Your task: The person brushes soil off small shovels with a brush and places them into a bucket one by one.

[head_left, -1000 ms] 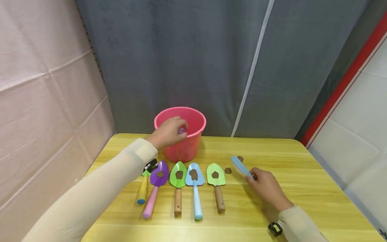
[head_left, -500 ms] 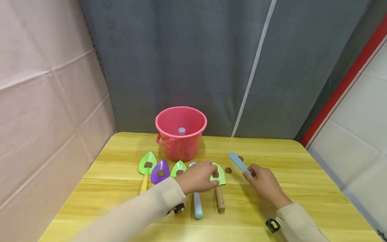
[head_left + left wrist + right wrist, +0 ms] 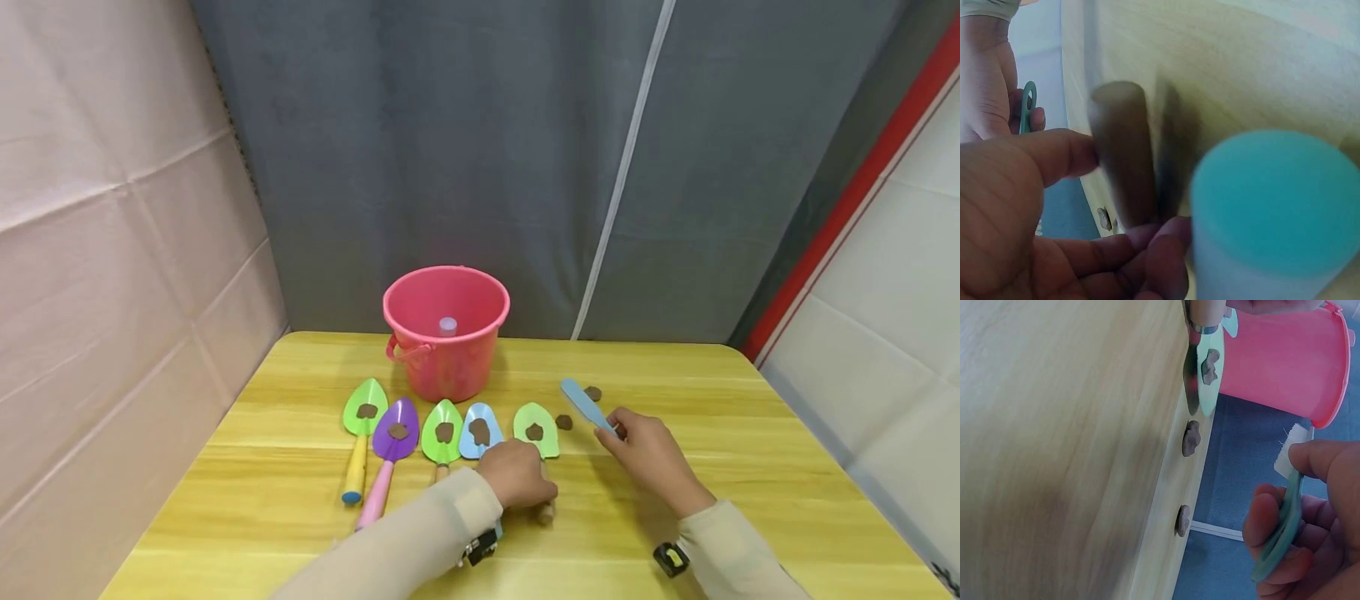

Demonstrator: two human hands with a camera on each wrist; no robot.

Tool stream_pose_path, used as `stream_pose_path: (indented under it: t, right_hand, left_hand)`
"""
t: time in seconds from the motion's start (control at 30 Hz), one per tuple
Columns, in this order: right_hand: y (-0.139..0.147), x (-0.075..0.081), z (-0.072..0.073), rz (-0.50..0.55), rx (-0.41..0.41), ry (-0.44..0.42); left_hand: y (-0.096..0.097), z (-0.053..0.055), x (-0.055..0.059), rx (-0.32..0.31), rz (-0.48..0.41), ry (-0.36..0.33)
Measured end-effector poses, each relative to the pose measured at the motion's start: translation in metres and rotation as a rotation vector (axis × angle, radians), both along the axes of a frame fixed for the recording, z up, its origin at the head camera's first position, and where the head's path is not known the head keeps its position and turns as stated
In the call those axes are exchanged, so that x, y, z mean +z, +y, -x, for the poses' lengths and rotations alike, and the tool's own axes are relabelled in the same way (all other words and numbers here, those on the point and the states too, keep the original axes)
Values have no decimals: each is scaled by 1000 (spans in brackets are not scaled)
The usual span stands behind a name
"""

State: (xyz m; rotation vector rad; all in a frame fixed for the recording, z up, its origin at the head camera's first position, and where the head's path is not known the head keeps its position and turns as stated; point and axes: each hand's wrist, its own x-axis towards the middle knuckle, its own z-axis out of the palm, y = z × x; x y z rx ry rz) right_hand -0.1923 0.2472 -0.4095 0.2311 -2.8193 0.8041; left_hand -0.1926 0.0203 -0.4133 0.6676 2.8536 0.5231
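My left hand is at the rightmost light green trowel, thumb and fingertips on either side of its wooden handle. A brown lump lies on that trowel's blade. My right hand holds a small blue brush above the table; its pale bristles show in the right wrist view. Beside the left hand lies a light blue trowel, its handle end close to the left wrist camera. The left hand and sleeve partly cover its handle.
A pink bucket stands at the back, a pale purple handle end showing inside. Left of the hands lie a yellow-handled trowel, a purple trowel and a green trowel, each bearing a lump. Two loose lumps are near the brush.
My left hand has let go of the purple handle in the bucket and come down rightward to the light green trowel's handle. The right hand has barely moved, still holding the brush.
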Motion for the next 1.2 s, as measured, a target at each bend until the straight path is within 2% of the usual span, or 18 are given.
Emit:
stream_pose_path:
  t: [0.1,0.2,0.33,0.43,0.57,0.73,0.83,0.97,1.07,1.2]
  right_hand:
    - [1,0,-1,0,-6,3]
    - [1,0,-2,0,-7,5]
    - [0,0,-1,-3,2,8]
    - [-2,0,-1,0,9,8]
    - [-3,2,1,5,16,9]
    - [-6,4,1,9,19,10]
    - [-8,7,0,9,22,9]
    - [-11,11,-2,3,30,10]
    - [-16,17,-6,6,41,21]
    - [-29,22,-12,0,77,45]
  left_hand:
    - [1,-2,3,12,40,-3]
    - [1,-2,5,17,73,24]
    - [-2,-1,4,14,69,42]
    - [-7,1,6,10,58,30]
    - [-16,7,15,13,47,-7]
    - [-29,14,28,-43,92,-38]
    - [-36,16,33,-55,58,-47]
    - [-45,17,39,-3,5,-66]
    - [-50,19,42,18,-19,-44]
    - [-55,20,45,1,-67,-16]
